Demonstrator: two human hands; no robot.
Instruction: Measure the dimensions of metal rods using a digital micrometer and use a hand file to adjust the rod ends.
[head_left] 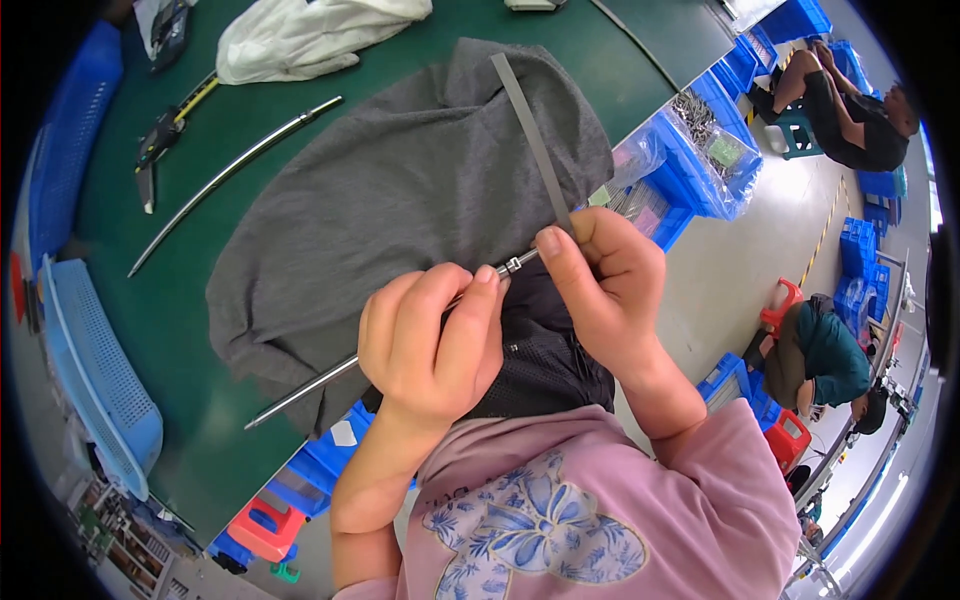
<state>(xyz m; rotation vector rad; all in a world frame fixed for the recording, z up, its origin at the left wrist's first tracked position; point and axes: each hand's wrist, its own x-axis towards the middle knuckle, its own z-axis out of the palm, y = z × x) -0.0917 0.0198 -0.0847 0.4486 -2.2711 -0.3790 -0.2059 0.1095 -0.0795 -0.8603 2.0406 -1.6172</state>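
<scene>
A slim shiny metal rod (305,390) slants across in front of me over the grey cloth (350,200). My left hand (425,345) is closed around its middle, with thumb and fingers pinching beside a small stepped collar (514,265). At the rod's upper right end, my right hand (615,285) is closed on a flat dark-grey strip (530,130). The strip's long free part reaches up and away over the cloth. My right thumb and fingers hide where strip and rod end meet. Farther left, a second, curved-looking metal rod (235,175) lies on the green table.
On the green table (130,330) lie a caliper (165,140) and white cloth (300,42). Light-blue baskets (100,370) line the left edge. Blue bins (690,160) with bagged metal parts stand beyond the right edge. Two people (850,120) sit farther right.
</scene>
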